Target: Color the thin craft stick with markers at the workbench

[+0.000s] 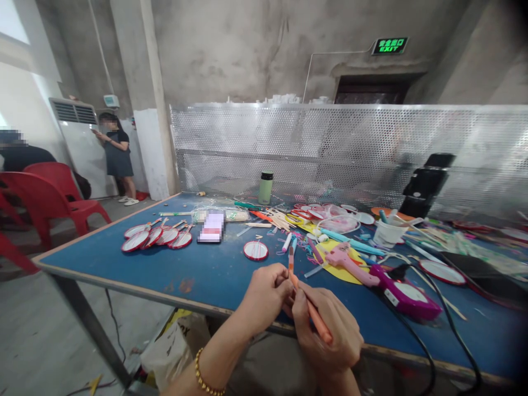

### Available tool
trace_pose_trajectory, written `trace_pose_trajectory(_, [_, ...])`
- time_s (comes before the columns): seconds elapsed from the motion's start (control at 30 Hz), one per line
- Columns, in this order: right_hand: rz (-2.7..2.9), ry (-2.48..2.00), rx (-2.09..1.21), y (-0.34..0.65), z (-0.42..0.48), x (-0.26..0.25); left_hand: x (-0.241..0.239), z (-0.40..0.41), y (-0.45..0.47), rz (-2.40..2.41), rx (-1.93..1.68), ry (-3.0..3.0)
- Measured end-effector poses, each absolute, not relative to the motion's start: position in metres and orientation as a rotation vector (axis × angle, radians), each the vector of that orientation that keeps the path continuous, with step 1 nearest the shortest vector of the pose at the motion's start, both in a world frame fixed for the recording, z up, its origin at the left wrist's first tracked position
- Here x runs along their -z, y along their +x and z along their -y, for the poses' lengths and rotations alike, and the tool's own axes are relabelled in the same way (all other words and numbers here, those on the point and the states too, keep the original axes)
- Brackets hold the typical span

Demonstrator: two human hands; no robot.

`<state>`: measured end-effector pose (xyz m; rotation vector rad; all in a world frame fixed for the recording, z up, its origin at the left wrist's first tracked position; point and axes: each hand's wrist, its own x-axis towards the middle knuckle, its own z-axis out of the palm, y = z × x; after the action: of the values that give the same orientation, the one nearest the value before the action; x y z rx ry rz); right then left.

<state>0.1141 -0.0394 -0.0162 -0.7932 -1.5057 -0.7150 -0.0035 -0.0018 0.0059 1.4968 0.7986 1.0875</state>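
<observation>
My right hand [330,330] is closed around an orange marker pen [317,319], its rounded end pointing down toward me. My left hand [266,294] is closed in a pinch right beside it, fingertips almost touching those of the right. A narrow flat stick [291,261], orange and brownish, pokes up above the fingertips; its lower end is hidden, so which hand grips it is unclear. Just beyond the hands lies a small round white disc with a red rim [256,251]. A pink marker [286,242] lies close to the stick.
Several red-rimmed discs on sticks [153,236] lie at left beside a phone [211,226]. A green bottle [266,188] stands at the back. A pink glue gun [350,263], a purple device with cables [406,294] and a white cup [388,234] crowd the right.
</observation>
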Motion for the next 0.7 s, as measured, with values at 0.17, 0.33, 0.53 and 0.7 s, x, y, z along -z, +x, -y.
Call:
trace_pose_trajectory(0.17, [1.503,-0.783,0.708,0.1146,0.0391,0.0159,-0.0074,0.0041,-0.0027,-0.771,-1.064,1.454])
trace_pose_trajectory(0.33, [1.510,-0.796,0.713,0.1150,0.0386,0.0153,-0.0068,0.0035,-0.0021,-0.750,-1.063,1.440])
trace_pose_trajectory(0.53, [1.466,-0.827,0.742,0.1142,0.0392,0.0154,-0.0045,0.0021,-0.0019,-0.747,-1.048,1.420])
trace_pose_trajectory(0.7, [1.520,-0.806,0.687,0.1144,0.0393,0.0153,-0.0081,0.0032,-0.0028,-0.765,-1.073,1.456])
